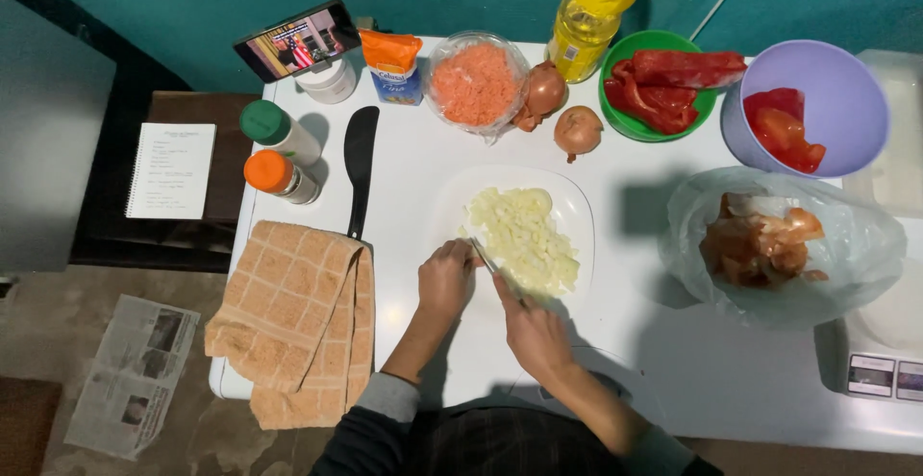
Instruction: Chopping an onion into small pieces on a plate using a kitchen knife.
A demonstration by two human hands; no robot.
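— What are the hands doing?

— The right hand (534, 332) has its grip closed around a knife (488, 263), blade pointing toward eleven o'clock into the chopped onion (521, 236). The left hand (447, 279), fingers curled narrow, rests at the pile's eight o'clock edge, touching the pieces.

— Where is the onion?

— On a white plate (577, 209) in the middle of the white tabletop (673, 341).

— And around it?

— At nine o'clock, a black knife (361, 163) and an orange towel (293, 322) hanging over the edge. At twelve, a bowl of grated carrot (475, 82) and two whole onions (577, 130). At one, red pepper in a green bowl (639, 125); at two, a purple bowl (846, 82). At three, a clear bag of onion skins (769, 240).
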